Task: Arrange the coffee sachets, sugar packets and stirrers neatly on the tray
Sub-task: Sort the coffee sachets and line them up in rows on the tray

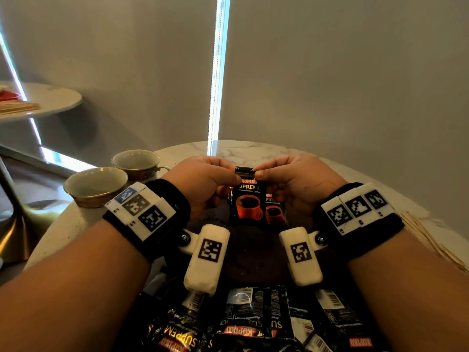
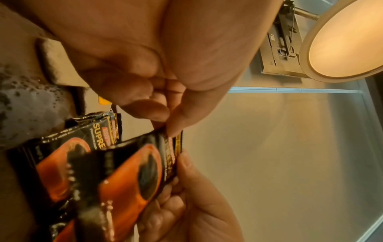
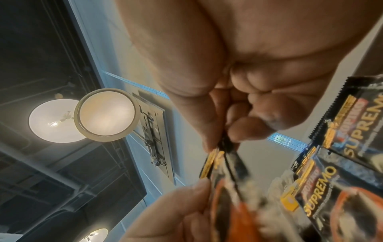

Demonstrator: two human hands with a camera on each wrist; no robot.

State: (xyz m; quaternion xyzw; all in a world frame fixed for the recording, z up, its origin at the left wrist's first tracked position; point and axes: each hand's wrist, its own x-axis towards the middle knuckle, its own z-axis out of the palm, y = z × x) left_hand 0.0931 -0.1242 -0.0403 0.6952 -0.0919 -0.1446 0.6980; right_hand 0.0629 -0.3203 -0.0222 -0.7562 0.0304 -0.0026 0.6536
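Both hands hold a black coffee sachet [image 1: 247, 203] with an orange cup printed on it, upright over a dark round tray [image 1: 253, 257]. My left hand [image 1: 203, 181] pinches its top left corner and my right hand [image 1: 297, 179] pinches its top right corner. A second sachet [image 1: 275, 209] shows just behind it to the right. In the left wrist view, thumb and forefinger of the left hand [image 2: 165, 121] nip the sachet's [image 2: 132, 173] serrated top edge. The right wrist view shows the right hand [image 3: 223, 137] nipping the same sachet [image 3: 228, 188]. A heap of more sachets [image 1: 253, 323] lies near me.
Two gold-rimmed cups [image 1: 96, 185] [image 1: 137, 162] stand at the left of the round marble table [image 1: 253, 148]. Pale wooden stirrers [image 1: 429, 240] lie at the table's right edge. A second small table [image 1: 50, 97] stands at the far left. Blinds hang close behind.
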